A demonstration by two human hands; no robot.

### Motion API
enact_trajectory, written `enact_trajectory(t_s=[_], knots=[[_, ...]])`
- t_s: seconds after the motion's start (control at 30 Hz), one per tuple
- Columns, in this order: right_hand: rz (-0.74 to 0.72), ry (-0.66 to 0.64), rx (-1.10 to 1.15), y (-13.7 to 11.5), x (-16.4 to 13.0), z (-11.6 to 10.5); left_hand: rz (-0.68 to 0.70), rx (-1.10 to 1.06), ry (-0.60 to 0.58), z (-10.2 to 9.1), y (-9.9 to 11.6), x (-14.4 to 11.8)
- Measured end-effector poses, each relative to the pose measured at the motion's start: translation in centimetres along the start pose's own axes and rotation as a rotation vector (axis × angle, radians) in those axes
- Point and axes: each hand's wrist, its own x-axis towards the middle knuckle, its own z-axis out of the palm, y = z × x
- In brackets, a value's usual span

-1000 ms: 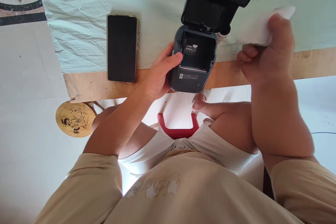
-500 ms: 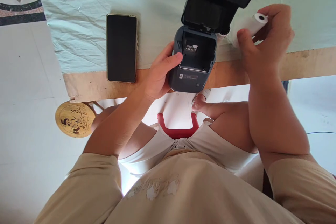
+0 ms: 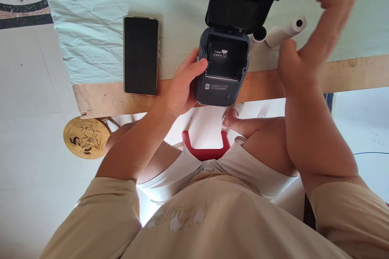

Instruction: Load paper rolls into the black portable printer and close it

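My left hand (image 3: 188, 79) grips the left side of a dark grey label printer (image 3: 220, 93), its thumb on the rim of the bay. The printer's black lid (image 3: 240, 4) stands swung up, and the bay below holds no roll. Over the table to the right, my right hand (image 3: 319, 32) holds nothing, with thumb and fingers apart. Just left of it a white paper roll (image 3: 285, 32) lies on the cloth. Another white roll with a dark core (image 3: 259, 35) sits beside the printer, partly hidden by it.
A smartphone (image 3: 141, 56) with a dark screen lies left of the printer on the pale green cloth (image 3: 100, 16). The table's wooden edge (image 3: 267, 85) runs in front of me. Below are a round wooden stool (image 3: 87, 137) and a red U-shaped piece (image 3: 206, 153) between my legs.
My right hand has let go of the white paper roll and moved up and to the right. The roll now lies on the cloth. The printer has shifted slightly left in my left hand.
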Motion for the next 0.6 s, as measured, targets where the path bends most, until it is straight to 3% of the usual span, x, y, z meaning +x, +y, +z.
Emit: enact_trajectory(t_s=[0.1,0.23,0.3,0.5,0.6], knots=[[-0.034,0.086,0.061,-1.6,-0.5,-0.1,0.032,-0.011,-0.036,-0.5,-0.3,0.2],[0.032,-0.233,0.126,-3.4,-0.9,1.0,0.080,-0.013,-0.061,-1.1,-0.6,0.3],[0.043,-0.312,0.111,-3.7,-0.9,1.8,0.100,-0.025,-0.075,-1.3,-0.7,0.4],[0.100,-0.313,0.147,-3.7,-0.7,2.3,0.107,-0.076,-0.087,-1.4,-0.6,0.4],[0.224,-0.246,0.411,-4.3,-1.0,2.0,0.110,-0.118,-0.094,-1.3,-0.5,0.3]])
